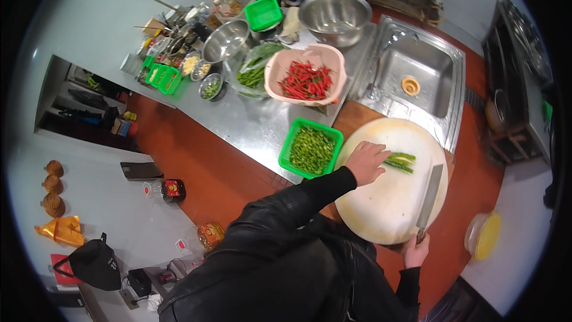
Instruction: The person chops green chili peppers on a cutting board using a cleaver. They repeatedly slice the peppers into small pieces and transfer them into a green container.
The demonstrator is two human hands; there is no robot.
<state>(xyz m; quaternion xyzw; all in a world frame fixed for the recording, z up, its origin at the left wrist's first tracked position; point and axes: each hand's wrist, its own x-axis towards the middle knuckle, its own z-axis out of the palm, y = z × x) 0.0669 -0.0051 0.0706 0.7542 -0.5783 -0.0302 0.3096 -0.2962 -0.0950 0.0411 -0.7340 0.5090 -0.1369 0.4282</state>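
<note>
A bunch of green peppers or similar long green vegetables [401,162] lies on a round white cutting board [380,214]. My left hand [367,163] is at the left end of the bunch, its fingers partly spread; whether they grip it is unclear. My right hand [416,250] is closed around the handle of a cleaver [430,197], whose blade rests along the right part of the board. Just left of the board stands a green plastic basket [282,161] full of chopped green vegetable [312,150].
Behind the board is a steel sink [418,69]. On the steel counter [241,120] stand a pink colander [272,76] of red chillies [306,80], a plastic bag of green vegetables [252,74], steel bowls [335,15] and small green containers [167,80]. A lidded yellow-topped tub [487,237] stands at the right.
</note>
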